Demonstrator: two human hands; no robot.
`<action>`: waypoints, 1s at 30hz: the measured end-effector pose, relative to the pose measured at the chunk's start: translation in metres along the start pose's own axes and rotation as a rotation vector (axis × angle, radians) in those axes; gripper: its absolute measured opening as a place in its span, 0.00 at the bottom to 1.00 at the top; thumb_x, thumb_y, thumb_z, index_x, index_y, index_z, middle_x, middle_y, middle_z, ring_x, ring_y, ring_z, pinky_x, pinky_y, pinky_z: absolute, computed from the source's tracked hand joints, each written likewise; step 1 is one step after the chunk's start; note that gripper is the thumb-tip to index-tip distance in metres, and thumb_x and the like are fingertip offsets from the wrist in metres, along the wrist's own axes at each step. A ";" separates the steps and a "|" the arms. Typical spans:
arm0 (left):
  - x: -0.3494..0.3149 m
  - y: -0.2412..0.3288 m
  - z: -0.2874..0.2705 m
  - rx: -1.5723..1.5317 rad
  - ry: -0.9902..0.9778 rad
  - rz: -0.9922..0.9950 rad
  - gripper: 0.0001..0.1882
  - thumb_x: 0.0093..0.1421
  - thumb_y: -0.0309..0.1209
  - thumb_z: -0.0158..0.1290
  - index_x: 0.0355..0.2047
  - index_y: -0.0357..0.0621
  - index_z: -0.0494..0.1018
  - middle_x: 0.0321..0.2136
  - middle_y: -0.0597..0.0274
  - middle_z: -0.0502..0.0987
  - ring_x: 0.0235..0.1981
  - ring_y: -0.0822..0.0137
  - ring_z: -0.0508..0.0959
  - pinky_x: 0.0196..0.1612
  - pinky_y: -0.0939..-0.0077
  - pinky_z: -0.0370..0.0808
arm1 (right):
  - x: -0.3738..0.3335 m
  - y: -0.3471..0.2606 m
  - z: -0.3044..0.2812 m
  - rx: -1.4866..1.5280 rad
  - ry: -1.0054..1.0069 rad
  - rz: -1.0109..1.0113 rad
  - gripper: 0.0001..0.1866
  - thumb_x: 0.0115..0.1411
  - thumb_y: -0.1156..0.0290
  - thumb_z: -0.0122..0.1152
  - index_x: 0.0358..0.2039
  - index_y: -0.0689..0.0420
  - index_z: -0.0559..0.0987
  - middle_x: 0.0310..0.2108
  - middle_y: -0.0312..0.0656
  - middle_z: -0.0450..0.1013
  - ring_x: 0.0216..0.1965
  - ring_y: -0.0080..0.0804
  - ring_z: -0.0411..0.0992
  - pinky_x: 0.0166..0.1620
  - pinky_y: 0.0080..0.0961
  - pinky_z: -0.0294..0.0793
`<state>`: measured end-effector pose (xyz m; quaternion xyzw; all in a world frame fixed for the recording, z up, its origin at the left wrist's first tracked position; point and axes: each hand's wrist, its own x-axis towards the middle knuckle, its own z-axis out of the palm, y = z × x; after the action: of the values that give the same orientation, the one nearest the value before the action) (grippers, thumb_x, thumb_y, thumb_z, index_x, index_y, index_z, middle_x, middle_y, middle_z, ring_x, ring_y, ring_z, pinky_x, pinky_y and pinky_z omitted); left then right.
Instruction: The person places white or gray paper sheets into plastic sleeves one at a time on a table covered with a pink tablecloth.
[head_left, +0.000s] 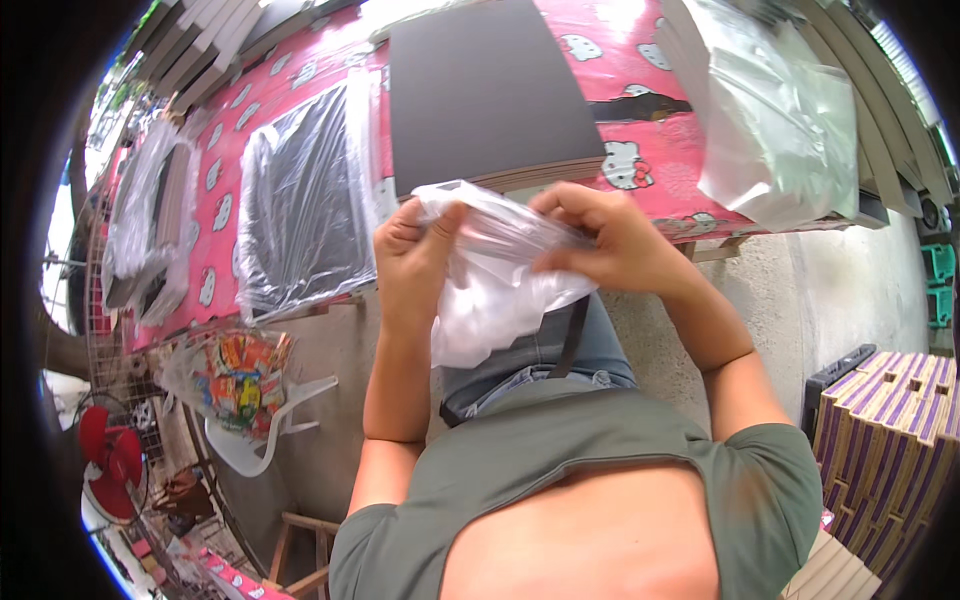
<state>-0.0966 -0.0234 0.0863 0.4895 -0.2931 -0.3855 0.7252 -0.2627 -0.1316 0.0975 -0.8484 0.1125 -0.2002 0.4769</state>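
Note:
A crumpled clear plastic bag point(500, 290) hangs between my two hands, in front of the near edge of the table. My left hand point(415, 245) pinches its upper left corner between thumb and fingers. At its upper right edge, my right hand point(600, 235) is closed with the fingertips on the film. Just beyond the bag lies a stack of dark grey boards point(490, 90), its brown edges facing me. Left of that stack rests a dark board in a clear plastic bag point(310, 190). A pile of clear plastic bags point(780, 120) lies on the right.
The table wears a pink patterned cover point(660, 180). More wrapped boards point(160, 210) lie at its left end. Below left, a white plastic chair point(250, 450) holds a bag of colourful packets point(240, 375), near a red fan point(112, 460). Stacked purple-striped boxes point(890, 440) stand at right.

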 end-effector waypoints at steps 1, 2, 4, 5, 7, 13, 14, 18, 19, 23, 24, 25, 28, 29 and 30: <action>-0.002 0.000 -0.007 -0.069 0.082 -0.006 0.06 0.55 0.24 0.52 0.31 0.34 0.74 0.17 0.63 0.75 0.13 0.79 0.70 0.13 0.87 0.63 | 0.003 0.004 -0.005 0.026 0.055 0.044 0.08 0.53 0.69 0.59 0.30 0.61 0.77 0.22 0.33 0.70 0.23 0.19 0.65 0.26 0.19 0.64; -0.005 -0.001 -0.023 -0.054 -0.029 -0.036 0.06 0.55 0.24 0.52 0.32 0.34 0.74 0.19 0.62 0.75 0.16 0.78 0.71 0.15 0.87 0.65 | 0.007 0.002 -0.009 0.147 0.110 0.249 0.08 0.52 0.69 0.60 0.26 0.62 0.77 0.22 0.34 0.70 0.24 0.18 0.64 0.27 0.17 0.63; -0.009 -0.008 -0.047 0.010 -0.156 -0.013 0.08 0.55 0.25 0.52 0.35 0.34 0.74 0.24 0.60 0.76 0.21 0.78 0.73 0.21 0.87 0.68 | 0.013 0.014 -0.008 0.133 0.210 0.132 0.09 0.52 0.69 0.60 0.26 0.63 0.77 0.22 0.35 0.69 0.24 0.19 0.64 0.27 0.17 0.63; -0.009 -0.011 -0.050 0.060 -0.161 0.038 0.09 0.55 0.25 0.51 0.36 0.34 0.73 0.27 0.59 0.76 0.24 0.77 0.74 0.25 0.86 0.70 | 0.014 0.019 -0.005 0.122 0.261 0.082 0.09 0.52 0.69 0.60 0.26 0.63 0.77 0.22 0.35 0.69 0.24 0.19 0.64 0.27 0.17 0.63; -0.009 -0.011 -0.023 0.016 0.017 0.113 0.11 0.56 0.24 0.50 0.39 0.34 0.72 0.34 0.58 0.75 0.33 0.75 0.74 0.36 0.84 0.70 | 0.022 0.016 0.010 0.167 0.338 -0.030 0.07 0.50 0.73 0.61 0.26 0.64 0.76 0.23 0.36 0.68 0.23 0.19 0.63 0.26 0.17 0.62; -0.012 -0.018 -0.021 -0.442 0.240 -0.095 0.12 0.58 0.24 0.45 0.42 0.36 0.69 0.34 0.59 0.75 0.35 0.72 0.75 0.39 0.81 0.72 | 0.021 -0.004 0.024 0.121 0.250 0.254 0.03 0.50 0.77 0.61 0.24 0.63 0.76 0.21 0.32 0.67 0.25 0.14 0.61 0.28 0.12 0.59; -0.012 -0.019 -0.021 -0.423 0.262 -0.114 0.13 0.58 0.25 0.44 0.43 0.36 0.69 0.35 0.58 0.74 0.35 0.71 0.75 0.39 0.80 0.72 | 0.020 0.000 0.026 0.190 0.299 0.251 0.04 0.50 0.76 0.61 0.24 0.63 0.76 0.21 0.32 0.67 0.25 0.13 0.61 0.28 0.12 0.60; -0.016 -0.008 -0.019 -0.659 0.055 -0.282 0.18 0.58 0.31 0.45 0.47 0.36 0.64 0.38 0.55 0.72 0.36 0.68 0.74 0.35 0.78 0.73 | 0.020 0.021 0.032 0.388 0.388 0.202 0.06 0.52 0.72 0.60 0.25 0.63 0.76 0.19 0.31 0.68 0.23 0.14 0.62 0.27 0.12 0.62; -0.017 -0.005 -0.016 -0.678 -0.003 -0.345 0.19 0.58 0.32 0.46 0.47 0.36 0.63 0.39 0.54 0.71 0.37 0.67 0.74 0.34 0.78 0.73 | 0.020 0.024 0.032 0.418 0.384 0.182 0.07 0.53 0.72 0.59 0.25 0.63 0.76 0.18 0.31 0.68 0.23 0.14 0.63 0.27 0.12 0.62; -0.015 -0.027 -0.025 -0.140 0.219 -0.057 0.14 0.55 0.32 0.54 0.38 0.34 0.72 0.37 0.54 0.73 0.34 0.70 0.74 0.36 0.81 0.72 | 0.015 0.019 0.035 0.141 0.374 0.154 0.08 0.51 0.71 0.61 0.25 0.64 0.76 0.17 0.30 0.68 0.22 0.14 0.63 0.27 0.13 0.62; -0.016 -0.026 -0.020 0.065 0.341 0.085 0.10 0.53 0.29 0.55 0.33 0.35 0.75 0.31 0.56 0.75 0.30 0.71 0.75 0.36 0.82 0.71 | 0.011 0.020 0.027 0.090 0.299 0.297 0.09 0.51 0.70 0.62 0.25 0.64 0.77 0.18 0.31 0.70 0.23 0.14 0.64 0.27 0.12 0.62; -0.013 -0.029 -0.019 0.204 0.317 0.275 0.10 0.54 0.30 0.55 0.33 0.35 0.75 0.29 0.57 0.76 0.29 0.71 0.75 0.35 0.82 0.71 | 0.012 0.023 0.028 0.168 0.343 0.284 0.08 0.51 0.70 0.62 0.26 0.63 0.78 0.19 0.32 0.71 0.23 0.14 0.65 0.27 0.13 0.63; -0.014 -0.034 -0.015 0.231 0.294 0.439 0.11 0.55 0.30 0.54 0.34 0.35 0.74 0.25 0.57 0.76 0.25 0.70 0.75 0.33 0.80 0.72 | 0.011 0.028 0.038 0.375 0.445 0.223 0.07 0.51 0.71 0.61 0.29 0.61 0.78 0.19 0.34 0.72 0.23 0.15 0.65 0.27 0.15 0.64; -0.016 -0.030 -0.008 -0.025 0.320 0.236 0.11 0.55 0.31 0.53 0.35 0.34 0.74 0.25 0.57 0.76 0.25 0.70 0.75 0.32 0.79 0.73 | 0.011 0.027 0.039 0.334 0.434 0.225 0.07 0.51 0.72 0.61 0.28 0.62 0.78 0.19 0.34 0.72 0.23 0.15 0.65 0.27 0.15 0.64; -0.017 -0.027 -0.003 -0.278 0.339 0.029 0.11 0.56 0.31 0.52 0.35 0.34 0.73 0.25 0.56 0.76 0.24 0.70 0.75 0.32 0.78 0.73 | 0.008 0.025 0.041 0.292 0.423 0.227 0.07 0.51 0.72 0.61 0.28 0.62 0.78 0.19 0.34 0.72 0.23 0.15 0.64 0.27 0.15 0.64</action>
<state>-0.1105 -0.0132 0.0591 0.4382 -0.1177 -0.3239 0.8302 -0.2367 -0.1162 0.0588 -0.6921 0.2735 -0.3322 0.5795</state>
